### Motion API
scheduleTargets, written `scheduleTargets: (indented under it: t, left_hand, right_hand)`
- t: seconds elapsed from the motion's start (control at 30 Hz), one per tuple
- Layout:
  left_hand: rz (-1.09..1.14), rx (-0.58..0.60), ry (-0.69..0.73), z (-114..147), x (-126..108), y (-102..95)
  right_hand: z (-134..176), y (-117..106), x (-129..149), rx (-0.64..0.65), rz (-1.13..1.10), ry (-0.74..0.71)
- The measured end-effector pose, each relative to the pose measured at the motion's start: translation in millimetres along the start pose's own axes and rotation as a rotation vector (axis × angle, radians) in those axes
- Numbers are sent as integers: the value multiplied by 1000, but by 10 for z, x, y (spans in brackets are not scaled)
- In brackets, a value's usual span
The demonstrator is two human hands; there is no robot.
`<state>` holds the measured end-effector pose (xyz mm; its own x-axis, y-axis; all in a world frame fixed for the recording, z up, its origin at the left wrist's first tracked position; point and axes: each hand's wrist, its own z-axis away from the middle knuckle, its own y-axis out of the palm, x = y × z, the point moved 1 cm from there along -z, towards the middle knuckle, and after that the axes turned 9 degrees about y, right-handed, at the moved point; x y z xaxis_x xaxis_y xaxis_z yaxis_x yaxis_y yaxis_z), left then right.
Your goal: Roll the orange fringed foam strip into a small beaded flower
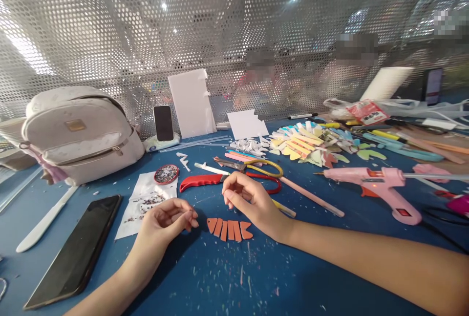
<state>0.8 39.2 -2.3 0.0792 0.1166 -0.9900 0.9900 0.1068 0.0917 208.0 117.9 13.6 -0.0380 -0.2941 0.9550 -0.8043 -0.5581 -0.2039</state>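
Orange cut paper pieces (227, 229) lie side by side on the blue table in a fish-like shape, with a pointed head piece at left and a notched tail piece at right. My left hand (169, 223) is left of them, thumb and forefinger pinched together. Whatever tiny thing is in that pinch, if any, I cannot make out. Above the right end of the strips hovers my right hand (252, 203), its fingers curled in and nothing visible in them. Beyond it lie a red-handled cutter (201, 180) and yellow-and-red-handled scissors (266, 165).
A white sheet (141, 191) bears dark specks and a round red-rimmed dish (166, 174). A phone (75, 252) and a grey backpack (80, 135) are at left. Colored paper scraps (304, 142) pile up behind. At right rests a pink glue gun (381, 184), its switch lit.
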Motion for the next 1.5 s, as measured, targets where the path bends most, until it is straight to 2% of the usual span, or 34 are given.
scheduleTargets:
  t: [0.27,0.67,0.83,1.03,1.23,1.5]
  left_hand:
    - [34,-79,11,24,-30,44]
    - [-11,-55,102,20,-12,51]
    - [-67,-69,89,20,-21,59]
    - [-25,-90,54,27,-22,52]
    - [-41,-53,33,38,-44,57]
    - [-57,-12,77,39,-24,66]
  right_hand:
    - [-35,14,-29,21,46,35]
    - [-39,14,-24,64,99,-10]
    - [-40,6,-57,40,131,-6]
    - [-44,-4,-70,-14,164,-20]
    - [-31,-11,-28,-12,140,-23]
    - [-1,-17,-10,-23,99,-44]
